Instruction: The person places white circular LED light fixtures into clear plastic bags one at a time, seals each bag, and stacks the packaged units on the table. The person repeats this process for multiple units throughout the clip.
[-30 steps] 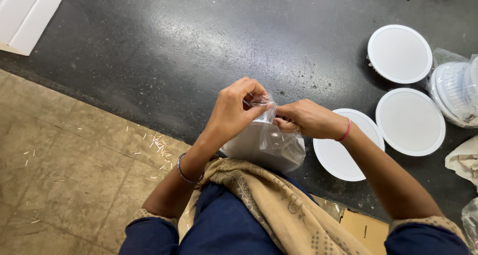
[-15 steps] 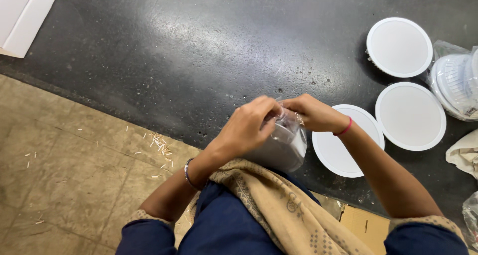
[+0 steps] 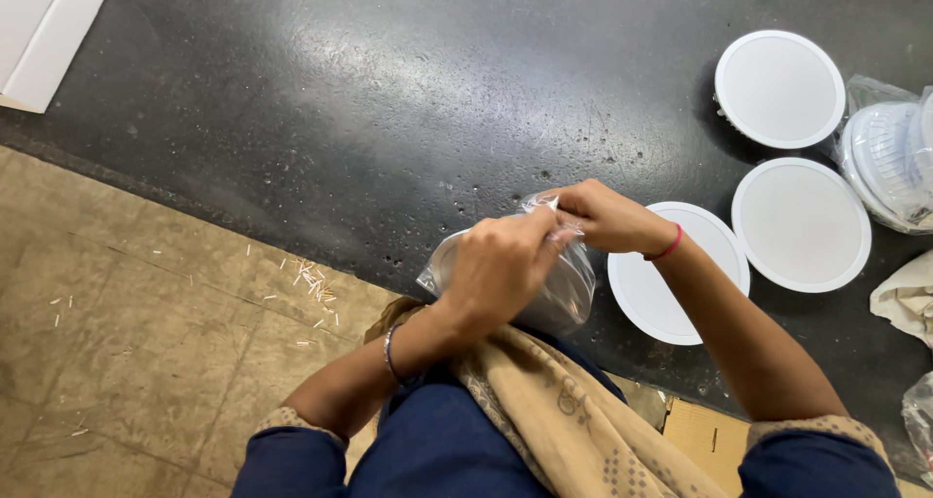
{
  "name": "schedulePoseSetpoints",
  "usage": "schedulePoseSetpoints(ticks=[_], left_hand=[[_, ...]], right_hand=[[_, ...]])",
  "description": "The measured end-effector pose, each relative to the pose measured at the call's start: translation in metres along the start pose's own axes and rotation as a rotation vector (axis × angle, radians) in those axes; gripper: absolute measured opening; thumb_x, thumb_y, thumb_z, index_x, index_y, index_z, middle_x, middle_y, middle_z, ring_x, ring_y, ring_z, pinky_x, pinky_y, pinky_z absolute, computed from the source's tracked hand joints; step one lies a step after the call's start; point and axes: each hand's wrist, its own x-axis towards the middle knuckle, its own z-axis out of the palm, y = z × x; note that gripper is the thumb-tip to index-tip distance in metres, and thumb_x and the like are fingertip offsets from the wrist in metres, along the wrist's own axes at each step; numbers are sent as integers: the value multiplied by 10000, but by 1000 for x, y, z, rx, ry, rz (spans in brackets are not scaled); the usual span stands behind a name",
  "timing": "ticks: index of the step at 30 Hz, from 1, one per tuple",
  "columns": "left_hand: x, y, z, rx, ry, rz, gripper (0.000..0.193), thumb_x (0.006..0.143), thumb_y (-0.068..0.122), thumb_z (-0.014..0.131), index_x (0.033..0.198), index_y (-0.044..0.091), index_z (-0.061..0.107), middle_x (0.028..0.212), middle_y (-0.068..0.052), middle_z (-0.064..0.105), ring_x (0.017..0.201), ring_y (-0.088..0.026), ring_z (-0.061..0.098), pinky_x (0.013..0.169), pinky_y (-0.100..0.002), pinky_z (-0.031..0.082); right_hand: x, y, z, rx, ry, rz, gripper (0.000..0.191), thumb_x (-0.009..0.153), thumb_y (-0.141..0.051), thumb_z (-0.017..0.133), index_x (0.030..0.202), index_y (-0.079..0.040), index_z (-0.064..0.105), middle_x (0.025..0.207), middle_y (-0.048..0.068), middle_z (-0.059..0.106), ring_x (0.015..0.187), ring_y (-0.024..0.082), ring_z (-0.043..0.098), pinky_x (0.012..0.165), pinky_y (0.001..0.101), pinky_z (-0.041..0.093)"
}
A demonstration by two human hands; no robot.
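Holding a clear plastic bag with a round white disc inside (image 3: 559, 289) at lower centre of the frame, the left hand (image 3: 501, 265) lies closed over the bag's front, its fingers pinching the plastic at the top edge. The right hand (image 3: 607, 216) meets it from the right, fingertips closed on the same bunched top edge. Three bare round white discs (image 3: 802, 226) lie on the black tabletop (image 3: 340, 100) at the right.

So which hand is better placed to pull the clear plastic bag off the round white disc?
Probably the right hand: it pinches the clear plastic bag at its top edge, while the left hand lies over the bagged disc, steadying it.
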Motion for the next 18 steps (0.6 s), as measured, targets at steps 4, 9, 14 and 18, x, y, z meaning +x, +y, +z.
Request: schedulePoseSetpoints(ticks=[4, 9, 14, 18], left_hand=[[4, -20, -7, -62, -11, -102, 203, 962, 256, 734, 1017, 95, 623, 1005, -103, 696, 836, -272, 727, 729, -421, 577], [28, -42, -20, -305, -13, -90, 486, 744, 106, 832, 1169, 79, 597, 1221, -78, 567, 853, -165, 708, 700, -329, 613], [36, -57, -26, -377, -141, 46, 113, 830, 33, 801, 915, 75, 738, 937, -25, 726, 820, -161, 761, 715, -324, 622], [28, -63, -29, -160, -123, 377, 102, 852, -13, 720, 922, 62, 718, 945, -55, 708, 861, -233, 727, 749, -352, 586]], right_hand=[[1, 3, 2, -70, 3, 16, 235, 979, -168, 569, 1069, 22, 674, 785, 85, 667, 704, 121, 549, 695, 324, 525], [2, 1, 2, -127, -27, 161, 273, 1023, -222, 582, 984, 31, 677, 709, 134, 600, 648, 165, 494, 630, 356, 482], [1, -2, 1, -28, -5, 60, 312, 995, -230, 545, 1172, -12, 680, 754, 67, 659, 660, 111, 555, 637, 306, 511], [-3, -5, 2, -28, -2, 72, 311, 1027, -259, 550, 1150, -12, 693, 754, 69, 658, 673, 118, 558, 631, 310, 513]])
